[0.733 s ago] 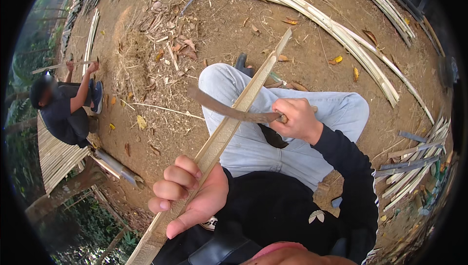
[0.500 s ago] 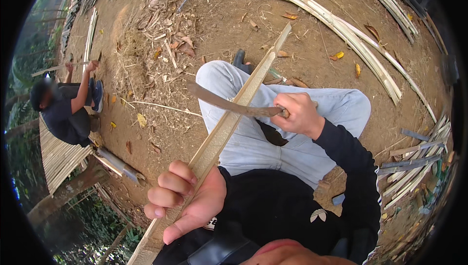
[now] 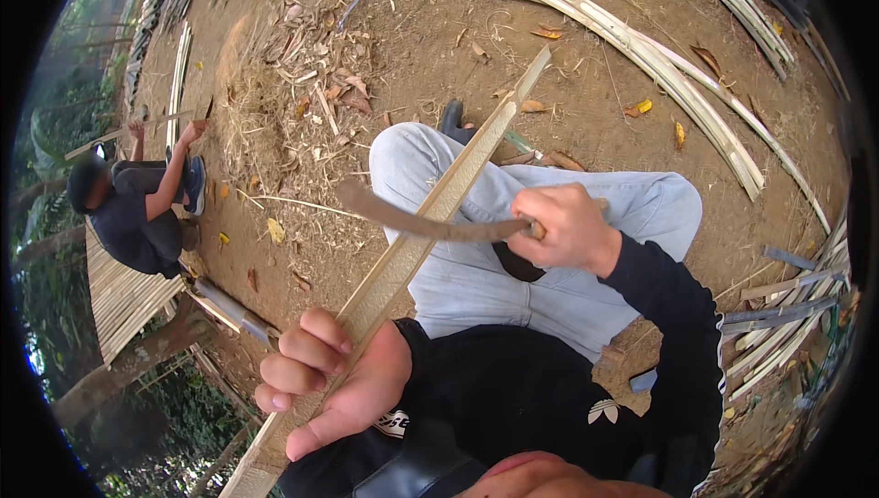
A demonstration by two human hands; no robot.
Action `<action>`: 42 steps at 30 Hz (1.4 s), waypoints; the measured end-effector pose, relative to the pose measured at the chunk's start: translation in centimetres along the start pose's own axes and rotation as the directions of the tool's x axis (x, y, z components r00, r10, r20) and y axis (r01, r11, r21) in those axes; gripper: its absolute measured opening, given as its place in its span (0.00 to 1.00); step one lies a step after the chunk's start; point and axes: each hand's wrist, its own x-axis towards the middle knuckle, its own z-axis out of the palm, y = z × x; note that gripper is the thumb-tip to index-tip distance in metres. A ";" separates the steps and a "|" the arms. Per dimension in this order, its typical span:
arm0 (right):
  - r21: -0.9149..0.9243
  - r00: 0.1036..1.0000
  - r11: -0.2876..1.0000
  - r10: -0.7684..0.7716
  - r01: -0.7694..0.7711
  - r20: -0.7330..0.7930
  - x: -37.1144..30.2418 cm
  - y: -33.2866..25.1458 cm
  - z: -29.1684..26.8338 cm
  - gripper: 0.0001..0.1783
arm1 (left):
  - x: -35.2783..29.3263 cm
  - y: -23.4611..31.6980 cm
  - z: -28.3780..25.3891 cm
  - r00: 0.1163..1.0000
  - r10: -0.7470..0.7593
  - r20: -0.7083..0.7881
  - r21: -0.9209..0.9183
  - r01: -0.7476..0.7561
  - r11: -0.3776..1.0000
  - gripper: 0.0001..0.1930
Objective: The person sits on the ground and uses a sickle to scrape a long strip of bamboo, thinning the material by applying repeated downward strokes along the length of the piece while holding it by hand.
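A long pale bamboo strip (image 3: 430, 205) slants across my lap, from the lower left up past my knee. My left hand (image 3: 339, 374) is wrapped round its lower part, thumb along one side and fingers curled over the other. My right hand (image 3: 569, 228) grips the handle of a machete (image 3: 430, 226) with a curved brown blade. That blade lies across the strip above my left hand, its tip pointing left. My bent legs in light jeans (image 3: 476, 292) are beneath both.
Long split bamboo strips (image 3: 632, 45) lie on the bare soil ahead. More pieces are heaped (image 3: 787, 315) at the right. Shavings and dry leaves (image 3: 320, 68) litter the ground at the left. Another person (image 3: 137, 196) squats far left, holding a strip and a blade.
The machete blade has slid down the strip toward me. My left hand and the strip's near end have shifted slightly down and left.
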 end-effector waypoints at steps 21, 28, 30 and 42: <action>0.068 0.916 0.978 0.206 -0.195 -0.345 -1.9 -5.0 4.7 0.14 | 4.1 -2.1 0.9 0.968 -0.119 0.223 -0.181 0.161 0.970 0.30; 0.098 0.907 0.980 0.197 -0.173 -0.372 -0.7 -6.2 4.4 0.14 | 6.9 -4.3 1.9 0.943 -0.138 0.303 -0.211 0.207 0.955 0.33; 0.036 0.866 0.963 0.256 -0.267 -0.429 0.3 -5.4 4.4 0.14 | 7.2 -4.7 1.9 0.940 -0.157 0.301 -0.222 0.230 0.948 0.33; 0.007 0.923 0.990 0.134 -0.141 -0.361 -0.1 -5.2 5.0 0.13 | 6.7 -4.2 0.0 0.961 -0.140 0.239 -0.256 0.202 0.945 0.32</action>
